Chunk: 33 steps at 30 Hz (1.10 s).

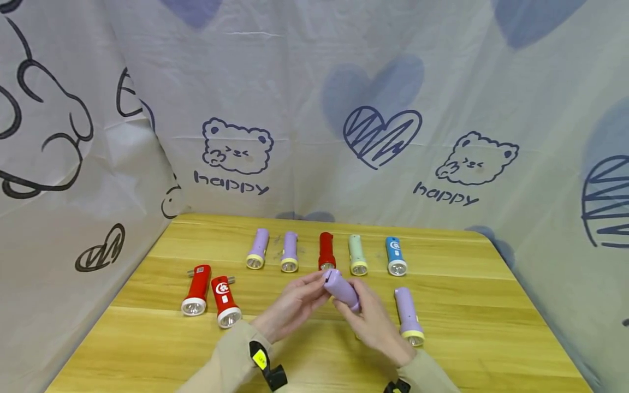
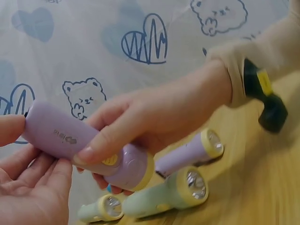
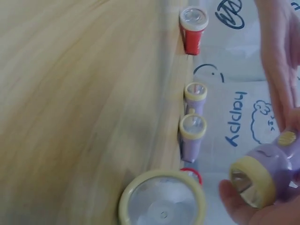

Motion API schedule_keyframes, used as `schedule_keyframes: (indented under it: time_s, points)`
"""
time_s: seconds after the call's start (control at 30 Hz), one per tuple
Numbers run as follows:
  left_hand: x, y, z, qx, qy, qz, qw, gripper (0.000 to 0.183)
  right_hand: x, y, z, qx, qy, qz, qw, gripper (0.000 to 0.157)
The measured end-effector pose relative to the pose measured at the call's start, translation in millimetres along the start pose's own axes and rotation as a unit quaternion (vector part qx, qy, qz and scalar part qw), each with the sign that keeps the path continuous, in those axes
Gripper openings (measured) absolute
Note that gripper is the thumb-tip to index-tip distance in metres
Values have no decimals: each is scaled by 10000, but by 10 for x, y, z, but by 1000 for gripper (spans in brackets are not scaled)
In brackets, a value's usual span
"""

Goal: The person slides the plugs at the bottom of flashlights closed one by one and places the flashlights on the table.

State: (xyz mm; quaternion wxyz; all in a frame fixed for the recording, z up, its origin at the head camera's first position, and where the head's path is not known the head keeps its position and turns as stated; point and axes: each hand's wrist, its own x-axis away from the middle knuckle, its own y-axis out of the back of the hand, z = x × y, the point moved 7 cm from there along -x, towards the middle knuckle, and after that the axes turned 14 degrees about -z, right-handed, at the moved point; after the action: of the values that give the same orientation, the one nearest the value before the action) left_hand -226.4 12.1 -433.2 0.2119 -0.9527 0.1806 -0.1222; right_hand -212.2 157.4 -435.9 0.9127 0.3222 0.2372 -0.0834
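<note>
Both hands hold one purple flashlight [image 1: 342,290] above the table, its yellow-rimmed lens end toward the right. My right hand [image 1: 371,319] grips its body, with the thumb beside the yellow switch [image 2: 110,160]. At the tail end, my left hand [image 1: 300,305] pinches the flashlight, fingertips against its underside and one digit at the dark slot there. Small grey print shows on the purple side in the left wrist view. A pale green flashlight [image 2: 161,199] lies below the right hand, mostly hidden by it in the head view.
Near the right hand lies another purple flashlight [image 1: 407,316]. Two red flashlights [image 1: 199,286] with metal prongs sticking out lie at left. Along the back are two purple ones [image 1: 290,248], a dark red one [image 1: 326,248], a green one [image 1: 356,251] and a blue one [image 1: 395,252]. A printed cloth [image 1: 304,164] hangs behind.
</note>
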Motion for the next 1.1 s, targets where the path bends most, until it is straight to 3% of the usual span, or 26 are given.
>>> schedule_keyframes:
  time_s: [0.3, 0.43, 0.53, 0.6, 0.73, 0.87, 1.0, 1.1]
  points:
    - [-16, 198, -82, -1218, -422, -495, 9904, 51, -62, -60, 119, -13, -71, 486, 9988, 31]
    - [-9, 243, -214, -1939, -853, -502, 9760, 49, -114, -92, 189, -49, 12, 702, 9975, 34]
    - [20, 268, -331, -2594, -1215, -470, 9569, 48, -162, -127, 239, -200, -63, 913, 9956, 36]
    - [45, 284, -399, -3070, -1458, -470, 9393, 46, -189, -158, 268, -333, -170, 1087, 9934, 36]
    - [74, 302, -498, -3969, -1948, -591, 8950, 42, -229, -216, 298, -491, -410, 1359, 9887, 36]
    - [92, 312, -540, -4597, -2394, -732, 8521, 40, -260, -243, 283, -554, -742, 1364, 9863, 36]
    - [119, 332, -553, -5260, -2859, -945, 7954, 38, -300, -237, 264, -760, -989, 1182, 9851, 38]
    - [143, 353, -557, -5793, -3169, -1156, 7421, 37, -337, -235, 262, -967, -1072, 1077, 9836, 41]
